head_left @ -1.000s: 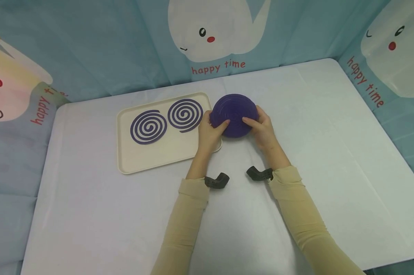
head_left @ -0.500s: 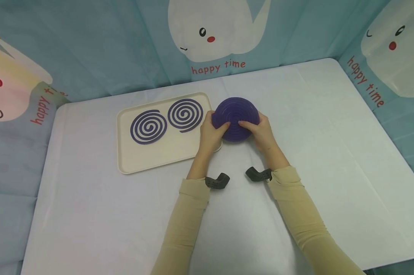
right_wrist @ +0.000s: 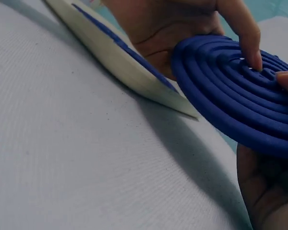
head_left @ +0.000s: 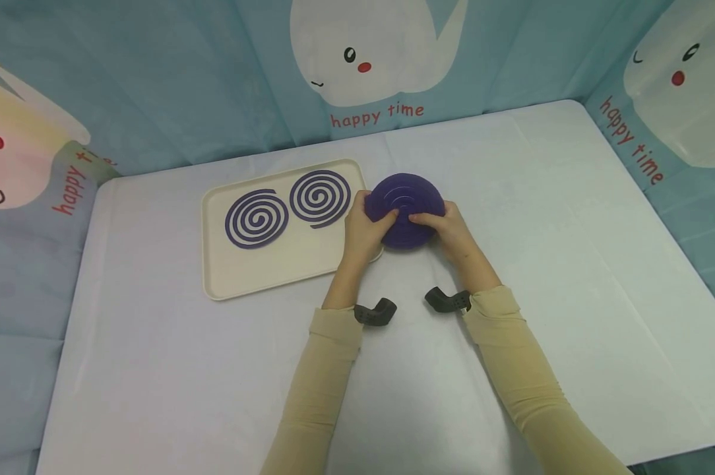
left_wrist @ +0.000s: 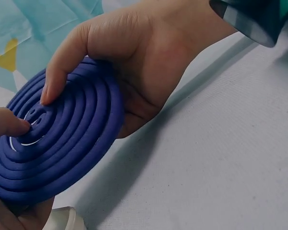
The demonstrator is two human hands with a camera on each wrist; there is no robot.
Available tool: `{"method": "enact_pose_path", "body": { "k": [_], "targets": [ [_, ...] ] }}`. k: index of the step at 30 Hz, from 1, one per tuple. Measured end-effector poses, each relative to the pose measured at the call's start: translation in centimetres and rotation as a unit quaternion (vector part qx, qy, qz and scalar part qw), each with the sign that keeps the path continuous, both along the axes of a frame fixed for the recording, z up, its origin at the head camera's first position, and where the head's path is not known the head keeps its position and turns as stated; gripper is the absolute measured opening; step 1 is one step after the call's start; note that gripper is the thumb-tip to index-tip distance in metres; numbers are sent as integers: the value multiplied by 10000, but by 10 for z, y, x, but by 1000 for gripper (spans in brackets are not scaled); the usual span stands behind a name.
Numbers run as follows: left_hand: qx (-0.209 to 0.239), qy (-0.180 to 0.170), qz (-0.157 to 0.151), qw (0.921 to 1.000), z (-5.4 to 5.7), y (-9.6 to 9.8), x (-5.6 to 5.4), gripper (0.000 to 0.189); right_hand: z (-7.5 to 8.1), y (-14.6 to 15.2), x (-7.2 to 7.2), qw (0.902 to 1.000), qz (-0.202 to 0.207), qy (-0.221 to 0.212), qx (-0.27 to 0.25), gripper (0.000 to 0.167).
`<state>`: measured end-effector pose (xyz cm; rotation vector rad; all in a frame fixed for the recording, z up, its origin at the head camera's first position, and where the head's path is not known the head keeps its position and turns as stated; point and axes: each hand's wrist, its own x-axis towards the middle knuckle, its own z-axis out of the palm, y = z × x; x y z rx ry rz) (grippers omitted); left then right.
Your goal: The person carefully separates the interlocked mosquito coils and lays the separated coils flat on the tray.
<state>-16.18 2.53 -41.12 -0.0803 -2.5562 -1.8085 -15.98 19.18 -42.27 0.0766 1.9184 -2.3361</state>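
Observation:
In the head view, both hands grip a round purple-blue mosquito coil (head_left: pixel 402 232) above the white table, just right of the tray. My left hand (head_left: pixel 363 227) holds its left edge and my right hand (head_left: pixel 455 231) its right edge, thumbs on the top face close to the centre. The left wrist view shows a thin bright gap near the middle of the coil (left_wrist: pixel 72 124), beside the thumb tips. Fingers of both hands reach under the disc, partly hidden. Two single spirals, a left coil (head_left: pixel 256 220) and a right coil (head_left: pixel 320 198), lie apart on a cream tray (head_left: pixel 262 280).
The white table (head_left: pixel 173 369) spreads around the tray and hands. Behind it hangs a blue printed curtain (head_left: pixel 215 99). A dark wrist device (head_left: pixel 375 312) sits at the left wrist, and another dark device (head_left: pixel 448 300) at the right.
The held coil has come slightly nearer to me. My right thumb has slid inward toward its centre, and a narrow gap there now shows. The coils on the tray have not moved.

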Motion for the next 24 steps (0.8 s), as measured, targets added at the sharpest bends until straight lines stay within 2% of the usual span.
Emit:
{"method": "enact_pose_path", "body": {
  "k": [5, 9, 14, 18, 24],
  "targets": [
    [-63, 62, -12, 10000, -2, 0, -1, 49, -1, 1, 0, 9975, 300, -162, -621, 29],
    [17, 29, -66, 10000, -2, 0, 0, 49, -1, 2, 0, 9944, 446, -299, -907, 31],
    [257, -214, -581, 9977, 1, -5, -2, 51, 1, 2, 1, 9893, 457, -359, -1341, 30],
    [706, -289, -943, 9926, 3, -10, -4, 46, 2, 3, 2, 9831, 515, -426, -1707, 26],
    [1792, -482, -1190, 9754, 6, -12, -3, 35, 1, 4, 2, 9734, 605, -481, -2158, 26]
  ]
}}
